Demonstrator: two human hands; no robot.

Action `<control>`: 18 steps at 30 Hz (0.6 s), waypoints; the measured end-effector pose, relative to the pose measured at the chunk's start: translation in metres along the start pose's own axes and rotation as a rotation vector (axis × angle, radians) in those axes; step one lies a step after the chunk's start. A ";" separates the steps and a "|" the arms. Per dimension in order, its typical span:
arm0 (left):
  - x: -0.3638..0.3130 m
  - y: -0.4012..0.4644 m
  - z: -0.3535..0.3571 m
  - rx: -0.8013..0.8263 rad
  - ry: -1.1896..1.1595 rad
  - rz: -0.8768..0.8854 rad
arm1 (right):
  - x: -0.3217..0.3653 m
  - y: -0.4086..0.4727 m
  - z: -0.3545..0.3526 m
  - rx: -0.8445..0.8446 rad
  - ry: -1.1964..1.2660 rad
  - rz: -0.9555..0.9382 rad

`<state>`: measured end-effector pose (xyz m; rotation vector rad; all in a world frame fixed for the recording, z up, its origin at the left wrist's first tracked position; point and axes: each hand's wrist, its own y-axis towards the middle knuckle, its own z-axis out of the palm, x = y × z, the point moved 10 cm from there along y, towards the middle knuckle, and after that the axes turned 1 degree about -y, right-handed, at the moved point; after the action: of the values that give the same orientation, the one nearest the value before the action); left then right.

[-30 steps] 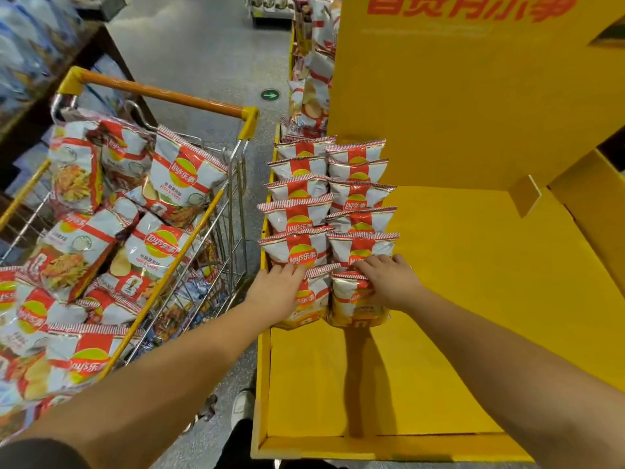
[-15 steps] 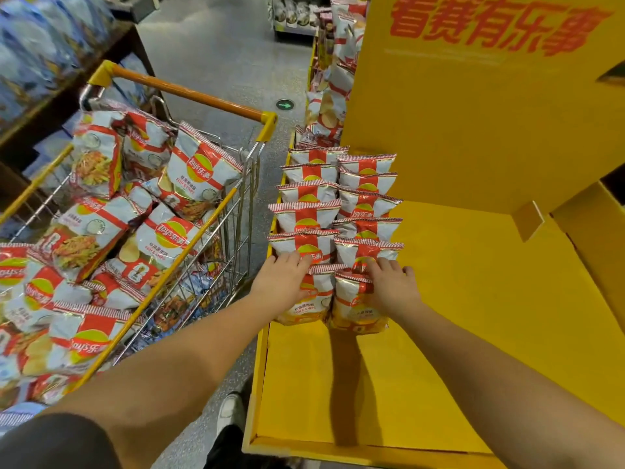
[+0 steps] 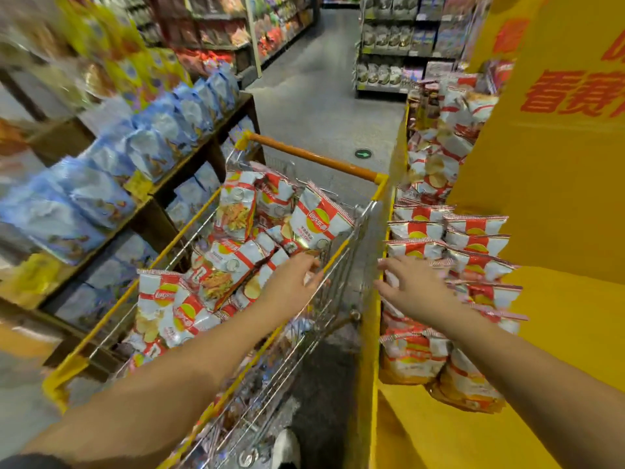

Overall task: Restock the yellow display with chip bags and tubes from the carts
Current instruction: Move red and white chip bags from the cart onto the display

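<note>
A wire shopping cart with an orange handle stands on the left, piled with red-and-white chip bags. My left hand reaches over the cart's right rim, fingers relaxed above the bags, holding nothing. On the right is the yellow display, where two rows of the same chip bags stand along its left side. My right hand hovers with spread fingers over the left row at the display's edge, holding nothing. No tubes are visible.
Wooden shelves with blue snack bags line the left side beside the cart. A grey aisle floor runs ahead to more store shelving. More chip bags fill the display's far section. My shoe is below.
Both hands have let go of the front bags in the display. My left hand has swung left over the cart, and my view has turned left toward the cart and aisle.
</note>
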<state>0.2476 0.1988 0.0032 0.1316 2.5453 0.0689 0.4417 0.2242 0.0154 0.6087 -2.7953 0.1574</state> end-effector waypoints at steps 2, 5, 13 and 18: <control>0.040 0.013 -0.039 -0.046 -0.015 -0.078 | 0.021 0.028 0.010 0.030 0.064 0.002; 0.117 0.052 -0.099 -0.135 -0.019 -0.207 | 0.042 0.084 0.021 0.068 0.112 0.058; 0.266 0.170 -0.145 0.025 0.137 -0.408 | 0.031 0.196 0.041 0.038 0.015 0.324; 0.264 0.232 -0.134 0.092 0.258 -0.280 | 0.013 0.225 0.055 0.045 0.012 0.434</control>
<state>-0.0269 0.4556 -0.0138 -0.2114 2.7982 -0.1496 0.3219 0.4135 -0.0436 0.0006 -2.8771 0.3075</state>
